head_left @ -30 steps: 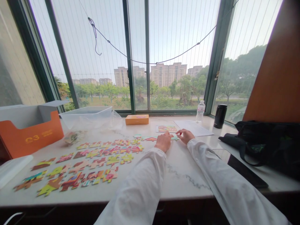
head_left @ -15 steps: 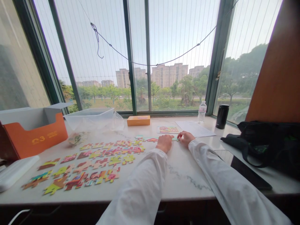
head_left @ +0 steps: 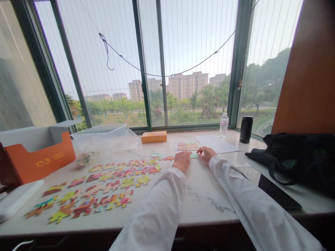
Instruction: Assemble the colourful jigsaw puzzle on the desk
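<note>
My left hand [head_left: 182, 160] and my right hand [head_left: 206, 153] rest close together on the marble counter [head_left: 206, 195], both in white sleeves. Between them lies a small green puzzle piece [head_left: 194, 156]; fingers of both hands touch it. Just left of my left hand a short joined row of pieces [head_left: 162, 157] lies flat. Several loose colourful puzzle pieces [head_left: 104, 184] are spread over the counter's left half. A small picture card [head_left: 186, 146] lies beyond my hands.
An orange box [head_left: 36, 153] with its lid up stands at the left, a clear plastic tub [head_left: 101, 134] behind the pieces, a small orange box [head_left: 154, 137] by the window. A paper sheet [head_left: 217, 143], water bottle [head_left: 223, 124], black cup [head_left: 246, 129] and black bag [head_left: 300, 157] are at the right.
The view has shifted slightly. Both hands stay on the green piece, with hardly any movement.
</note>
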The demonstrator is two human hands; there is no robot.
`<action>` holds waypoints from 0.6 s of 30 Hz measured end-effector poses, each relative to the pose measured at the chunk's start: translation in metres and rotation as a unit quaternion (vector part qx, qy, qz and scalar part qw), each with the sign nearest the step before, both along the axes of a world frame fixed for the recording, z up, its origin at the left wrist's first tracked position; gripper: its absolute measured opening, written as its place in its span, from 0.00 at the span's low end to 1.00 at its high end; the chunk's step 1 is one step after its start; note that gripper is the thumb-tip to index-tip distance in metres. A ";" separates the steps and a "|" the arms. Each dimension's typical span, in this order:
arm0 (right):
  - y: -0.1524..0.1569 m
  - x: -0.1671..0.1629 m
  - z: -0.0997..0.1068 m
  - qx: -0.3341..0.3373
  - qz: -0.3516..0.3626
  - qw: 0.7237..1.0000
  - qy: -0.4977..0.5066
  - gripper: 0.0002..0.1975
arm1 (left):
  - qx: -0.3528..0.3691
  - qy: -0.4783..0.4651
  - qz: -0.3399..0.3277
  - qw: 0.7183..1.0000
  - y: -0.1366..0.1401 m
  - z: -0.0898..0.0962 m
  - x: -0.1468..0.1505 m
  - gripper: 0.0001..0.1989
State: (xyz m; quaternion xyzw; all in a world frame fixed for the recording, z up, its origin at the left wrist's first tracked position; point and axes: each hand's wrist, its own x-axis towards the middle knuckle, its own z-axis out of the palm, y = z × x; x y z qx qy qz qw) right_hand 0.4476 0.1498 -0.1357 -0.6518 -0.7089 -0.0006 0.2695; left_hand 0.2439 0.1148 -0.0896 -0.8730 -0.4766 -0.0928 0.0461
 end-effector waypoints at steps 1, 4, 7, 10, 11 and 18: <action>0.000 0.000 0.001 0.009 0.000 1.000 0.001 0.10 | 0.000 0.002 0.000 1.000 0.000 0.000 0.000 0.25; 0.000 0.000 0.001 0.011 -0.004 1.000 -0.003 0.09 | 0.002 0.006 0.000 1.000 0.000 0.002 0.000 0.24; 0.000 0.001 -0.002 0.001 -0.006 1.000 -0.009 0.08 | 0.009 0.006 0.004 1.000 0.001 0.007 0.000 0.24; -0.001 0.004 -0.004 0.019 -0.006 1.000 -0.009 0.09 | 0.018 0.010 0.017 1.000 0.003 0.016 -0.006 0.25; -0.001 0.005 -0.004 0.026 -0.007 1.000 -0.007 0.09 | 0.020 0.014 0.024 0.999 0.006 0.020 -0.011 0.26; -0.004 0.001 0.001 0.040 0.002 0.999 -0.002 0.09 | 0.003 0.066 0.079 0.995 0.036 0.053 -0.092 0.18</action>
